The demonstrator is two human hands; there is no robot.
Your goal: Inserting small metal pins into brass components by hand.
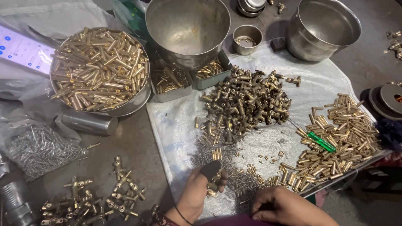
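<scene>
On tabletop (134, 150), white sheet (176, 121) carries heap of brass fittings (245, 104), brass tubes (339, 138) at right, springs (243, 180) nearest. Left hand (201, 190) closed on brass fitting (212, 186). Right hand (284, 205) curled, knuckles up, grip unclear. Best keep fitting steady, low over sheet.

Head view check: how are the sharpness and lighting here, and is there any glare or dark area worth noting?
Head view: the middle is sharp, the brass fittings pile crisp; soft glare inside the large steel bowl and the pot; the phone screen is washed out; the left hand and right hand sit dimmer at the bottom edge; the right corners fall into shadow.
</scene>
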